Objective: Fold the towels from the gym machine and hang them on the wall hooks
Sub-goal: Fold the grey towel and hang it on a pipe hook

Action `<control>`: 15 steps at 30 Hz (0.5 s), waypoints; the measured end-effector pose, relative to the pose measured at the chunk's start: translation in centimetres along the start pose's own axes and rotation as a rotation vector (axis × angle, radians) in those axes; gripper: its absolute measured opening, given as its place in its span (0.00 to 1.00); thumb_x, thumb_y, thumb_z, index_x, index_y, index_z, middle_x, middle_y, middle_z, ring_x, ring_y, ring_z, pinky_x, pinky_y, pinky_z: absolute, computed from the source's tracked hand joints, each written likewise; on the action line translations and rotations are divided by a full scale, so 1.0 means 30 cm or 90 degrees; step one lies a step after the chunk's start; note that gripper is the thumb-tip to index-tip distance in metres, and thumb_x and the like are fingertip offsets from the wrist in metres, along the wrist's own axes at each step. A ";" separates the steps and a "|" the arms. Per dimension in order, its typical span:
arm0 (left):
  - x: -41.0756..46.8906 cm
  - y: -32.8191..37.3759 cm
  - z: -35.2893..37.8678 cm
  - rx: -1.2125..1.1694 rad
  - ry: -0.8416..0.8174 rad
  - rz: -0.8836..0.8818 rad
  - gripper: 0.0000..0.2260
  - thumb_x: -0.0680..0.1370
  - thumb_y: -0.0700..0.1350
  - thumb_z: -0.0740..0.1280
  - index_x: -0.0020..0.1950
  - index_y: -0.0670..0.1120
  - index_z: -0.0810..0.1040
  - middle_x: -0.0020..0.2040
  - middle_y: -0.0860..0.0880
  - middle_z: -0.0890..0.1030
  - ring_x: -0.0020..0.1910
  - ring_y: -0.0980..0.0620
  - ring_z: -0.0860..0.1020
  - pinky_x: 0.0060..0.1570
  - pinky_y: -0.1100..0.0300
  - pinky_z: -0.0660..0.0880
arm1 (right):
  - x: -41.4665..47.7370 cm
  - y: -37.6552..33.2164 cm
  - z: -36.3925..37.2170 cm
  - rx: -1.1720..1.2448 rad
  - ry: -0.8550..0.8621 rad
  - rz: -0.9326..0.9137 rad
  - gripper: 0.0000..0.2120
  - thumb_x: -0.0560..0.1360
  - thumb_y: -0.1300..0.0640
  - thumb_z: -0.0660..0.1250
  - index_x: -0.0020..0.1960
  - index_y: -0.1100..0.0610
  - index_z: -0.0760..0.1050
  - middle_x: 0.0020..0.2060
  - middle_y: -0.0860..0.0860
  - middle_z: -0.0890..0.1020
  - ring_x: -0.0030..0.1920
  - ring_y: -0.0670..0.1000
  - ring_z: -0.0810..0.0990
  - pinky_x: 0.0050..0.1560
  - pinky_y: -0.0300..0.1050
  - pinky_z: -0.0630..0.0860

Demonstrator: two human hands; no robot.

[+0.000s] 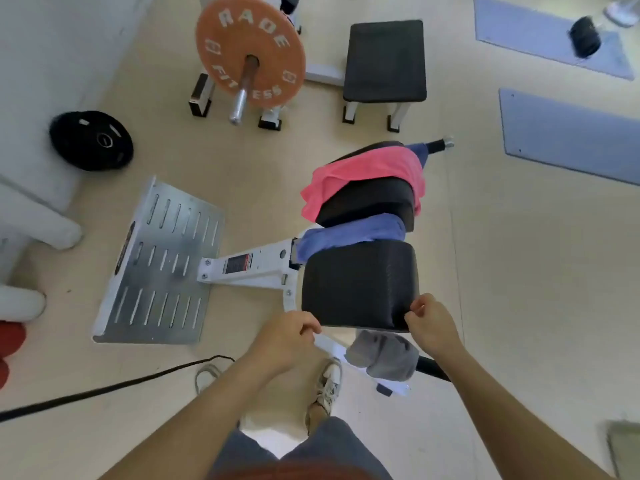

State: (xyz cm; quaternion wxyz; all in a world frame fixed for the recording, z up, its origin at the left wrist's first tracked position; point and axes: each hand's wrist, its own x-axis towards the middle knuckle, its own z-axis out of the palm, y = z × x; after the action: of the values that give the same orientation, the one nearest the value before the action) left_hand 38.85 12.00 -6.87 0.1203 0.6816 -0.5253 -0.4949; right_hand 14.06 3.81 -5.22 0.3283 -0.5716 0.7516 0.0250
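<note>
At the near edge of the machine's front black pad [360, 282], the left grip [291, 332] and right grip [431, 323] are curled at its two corners; whether they pinch anything I cannot tell. A pink towel [363, 171] and a blue towel [349, 233] drape the farther pads, and a grey towel [384, 355] hangs just below the front pad.
</note>
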 end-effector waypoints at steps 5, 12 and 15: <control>0.108 0.114 0.382 0.088 -0.128 -0.019 0.09 0.77 0.45 0.58 0.43 0.47 0.78 0.43 0.49 0.81 0.44 0.48 0.78 0.45 0.55 0.75 | 0.037 0.271 0.046 -0.028 -0.157 0.082 0.11 0.78 0.58 0.59 0.58 0.56 0.73 0.51 0.55 0.80 0.47 0.55 0.76 0.41 0.37 0.71; 0.220 0.150 0.739 0.259 -0.079 0.027 0.25 0.75 0.58 0.64 0.69 0.51 0.64 0.59 0.50 0.78 0.55 0.48 0.78 0.53 0.57 0.75 | 0.071 0.410 0.176 -0.240 -0.149 -0.096 0.23 0.75 0.60 0.63 0.68 0.47 0.65 0.55 0.49 0.79 0.55 0.54 0.72 0.55 0.48 0.73; 0.238 0.169 0.827 0.318 -0.023 0.021 0.33 0.71 0.62 0.68 0.68 0.49 0.59 0.62 0.46 0.73 0.56 0.47 0.77 0.47 0.55 0.79 | 0.083 0.437 0.205 -0.213 -0.108 -0.114 0.16 0.75 0.58 0.66 0.60 0.45 0.72 0.52 0.46 0.80 0.54 0.52 0.73 0.54 0.46 0.73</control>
State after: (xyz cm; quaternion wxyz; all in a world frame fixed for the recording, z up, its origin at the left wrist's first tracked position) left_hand 15.66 12.75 -19.26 -0.0535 0.6727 -0.6444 -0.3596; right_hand 5.11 8.79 -15.76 0.2915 -0.6785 0.6529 0.1686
